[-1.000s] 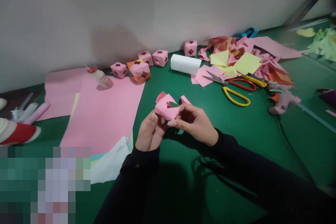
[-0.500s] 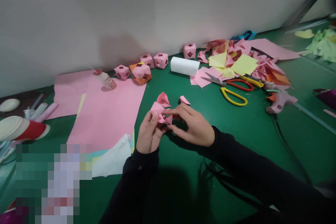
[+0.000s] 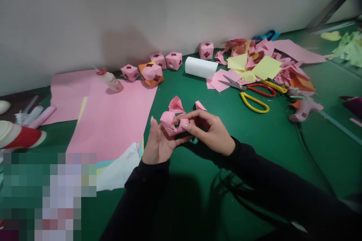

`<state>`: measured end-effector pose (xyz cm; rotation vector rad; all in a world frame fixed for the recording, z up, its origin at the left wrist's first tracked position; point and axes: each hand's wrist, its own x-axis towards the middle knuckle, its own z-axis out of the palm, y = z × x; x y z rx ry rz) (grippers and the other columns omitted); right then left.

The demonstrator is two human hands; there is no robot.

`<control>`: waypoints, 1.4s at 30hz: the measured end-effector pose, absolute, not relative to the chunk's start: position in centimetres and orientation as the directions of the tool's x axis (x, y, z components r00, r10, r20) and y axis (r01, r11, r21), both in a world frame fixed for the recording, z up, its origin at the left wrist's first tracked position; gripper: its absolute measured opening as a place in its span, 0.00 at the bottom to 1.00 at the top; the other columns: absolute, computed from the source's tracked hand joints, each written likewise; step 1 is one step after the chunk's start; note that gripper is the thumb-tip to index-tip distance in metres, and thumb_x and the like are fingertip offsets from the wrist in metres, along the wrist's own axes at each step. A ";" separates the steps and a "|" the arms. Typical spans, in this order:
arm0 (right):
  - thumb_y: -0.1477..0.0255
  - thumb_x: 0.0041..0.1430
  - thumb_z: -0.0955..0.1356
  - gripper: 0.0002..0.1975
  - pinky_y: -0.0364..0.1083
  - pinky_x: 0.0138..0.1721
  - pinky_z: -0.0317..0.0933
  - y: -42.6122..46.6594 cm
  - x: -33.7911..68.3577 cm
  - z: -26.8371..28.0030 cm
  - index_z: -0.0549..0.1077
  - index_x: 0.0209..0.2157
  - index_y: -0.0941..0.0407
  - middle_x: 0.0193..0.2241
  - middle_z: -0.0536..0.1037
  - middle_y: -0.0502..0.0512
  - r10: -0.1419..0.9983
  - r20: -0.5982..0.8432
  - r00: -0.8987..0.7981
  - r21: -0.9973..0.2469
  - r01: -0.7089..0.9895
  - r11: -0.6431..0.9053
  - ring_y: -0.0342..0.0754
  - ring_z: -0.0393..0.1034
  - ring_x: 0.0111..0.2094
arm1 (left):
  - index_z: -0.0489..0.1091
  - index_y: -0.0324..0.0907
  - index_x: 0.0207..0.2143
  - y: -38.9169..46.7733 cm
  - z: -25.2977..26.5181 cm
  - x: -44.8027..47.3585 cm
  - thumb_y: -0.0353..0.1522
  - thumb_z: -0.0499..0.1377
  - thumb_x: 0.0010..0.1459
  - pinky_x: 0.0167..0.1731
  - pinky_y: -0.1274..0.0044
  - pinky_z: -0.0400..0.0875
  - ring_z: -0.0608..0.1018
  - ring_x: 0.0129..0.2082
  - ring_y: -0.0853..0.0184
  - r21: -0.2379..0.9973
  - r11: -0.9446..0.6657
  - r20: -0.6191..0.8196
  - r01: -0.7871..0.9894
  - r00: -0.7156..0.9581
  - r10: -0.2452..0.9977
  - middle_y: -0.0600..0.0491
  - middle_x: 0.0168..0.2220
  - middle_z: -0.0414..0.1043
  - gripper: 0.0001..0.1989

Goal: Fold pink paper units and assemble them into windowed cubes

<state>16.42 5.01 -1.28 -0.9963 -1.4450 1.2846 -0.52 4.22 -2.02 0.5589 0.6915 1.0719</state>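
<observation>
A partly joined pink folded-paper piece (image 3: 167,119), with an open middle, sits over the green table. My right hand (image 3: 210,130) pinches its right end between thumb and fingers. Beneath it, my left hand (image 3: 161,143) lies palm up with the thumb stretched away; the piece rests against its fingers, which are partly hidden. Just behind the piece stands a pink folded-paper unit (image 3: 176,104) on the table. Another small pink paper unit (image 3: 200,105) lies beyond my right fingers.
Several finished pink paper balls (image 3: 174,60) line the wall beside a white paper roll (image 3: 201,67). Scissors (image 3: 254,90), a heap of paper scraps (image 3: 263,51) and a pink glue gun (image 3: 302,111) are right. Left are pink sheets (image 3: 113,120), a small bottle (image 3: 110,80) and a cup (image 3: 24,135).
My left thumb has lifted off the paper piece and the hand has opened beneath it. My right thumb has come up onto the piece's right end. The piece has turned slightly.
</observation>
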 end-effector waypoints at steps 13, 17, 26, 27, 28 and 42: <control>0.60 0.60 0.71 0.15 0.44 0.29 0.63 5.2 16.1 -1.4 0.77 0.44 0.56 0.24 0.71 0.48 0.973 0.076 -0.216 -0.997 -0.015 0.075 0.42 0.65 0.25 | 0.75 0.38 0.38 4.5 -1.7 -0.6 0.35 0.58 0.62 0.45 0.68 0.79 0.82 0.39 0.63 0.643 0.404 -0.316 -0.651 0.255 0.914 0.48 0.39 0.80 0.10; 0.64 0.62 0.70 0.13 0.46 0.32 0.64 6.6 17.8 -2.0 0.74 0.45 0.56 0.34 0.76 0.54 0.951 0.307 0.039 -0.926 0.243 0.289 0.46 0.69 0.33 | 0.76 0.37 0.40 4.6 -1.6 -0.7 0.35 0.58 0.62 0.47 0.68 0.78 0.81 0.48 0.58 0.635 0.383 -0.320 -0.670 0.224 0.921 0.43 0.47 0.79 0.11; 0.61 0.59 0.71 0.12 0.51 0.37 0.64 8.4 20.0 -3.5 0.76 0.31 0.55 0.31 0.79 0.56 0.966 0.260 -0.007 -0.875 0.422 0.238 0.50 0.69 0.33 | 0.70 0.36 0.52 4.6 -1.6 -0.7 0.44 0.58 0.65 0.50 0.67 0.78 0.76 0.57 0.53 0.657 0.439 -0.353 -0.613 0.264 0.898 0.38 0.62 0.67 0.22; 0.59 0.58 0.72 0.13 0.49 0.34 0.64 8.3 19.8 -3.0 0.76 0.32 0.55 0.31 0.79 0.55 0.985 0.172 -0.029 -0.946 0.275 0.173 0.48 0.69 0.31 | 0.70 0.36 0.53 4.6 -1.7 -0.7 0.45 0.57 0.65 0.48 0.69 0.80 0.77 0.56 0.54 0.666 0.439 -0.347 -0.603 0.271 0.898 0.38 0.63 0.66 0.24; 0.59 0.57 0.73 0.14 0.47 0.33 0.64 8.0 19.6 -2.5 0.76 0.32 0.56 0.30 0.79 0.54 0.991 0.104 -0.079 -0.986 0.122 0.113 0.46 0.69 0.29 | 0.71 0.36 0.53 4.5 -1.8 -0.7 0.46 0.56 0.65 0.45 0.71 0.81 0.78 0.54 0.56 0.675 0.439 -0.336 -0.593 0.282 0.899 0.38 0.63 0.66 0.25; 0.65 0.58 0.70 0.08 0.45 0.31 0.67 6.8 18.5 -0.2 0.73 0.30 0.56 0.26 0.74 0.52 0.882 -0.198 -0.428 -0.704 -0.564 -0.431 0.45 0.69 0.28 | 0.74 0.43 0.28 5.1 -2.9 -1.7 0.56 0.62 0.50 0.18 0.82 0.75 0.82 0.42 0.59 0.685 0.433 -0.240 -0.586 0.380 0.893 0.52 0.30 0.75 0.25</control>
